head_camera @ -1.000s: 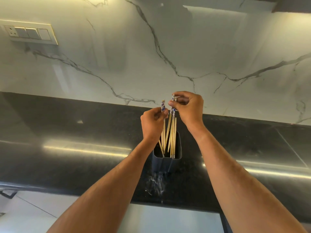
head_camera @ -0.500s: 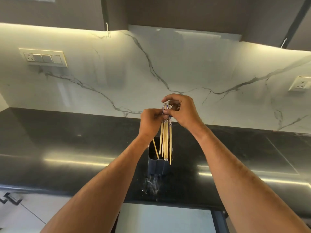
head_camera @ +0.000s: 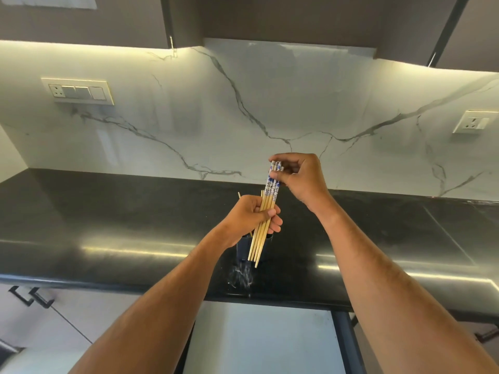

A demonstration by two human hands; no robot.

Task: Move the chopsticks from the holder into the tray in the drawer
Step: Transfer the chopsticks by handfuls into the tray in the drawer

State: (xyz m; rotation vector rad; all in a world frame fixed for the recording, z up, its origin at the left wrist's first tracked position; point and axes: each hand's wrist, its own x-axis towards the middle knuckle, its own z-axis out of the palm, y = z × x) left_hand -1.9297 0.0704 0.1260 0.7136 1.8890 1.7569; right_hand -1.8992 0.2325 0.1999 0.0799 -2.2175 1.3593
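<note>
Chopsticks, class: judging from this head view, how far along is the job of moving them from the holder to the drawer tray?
Done: a bundle of chopsticks is lifted clear of the dark holder on the black counter. In hand: the left hand grips the shafts, the right hand pinches the patterned tops. Left: one stick seems to stay behind; no drawer or tray is in view, so nothing is placed yet.

You face a glossy black worktop [head_camera: 135, 228] against a white marble backsplash [head_camera: 270, 103] with grey veins. Dark wall cabinets [head_camera: 270, 17] overhead, lit strip beneath. Switch plate [head_camera: 77, 91] left, socket [head_camera: 474, 121] right, pale drawer fronts [head_camera: 259, 341] below.
</note>
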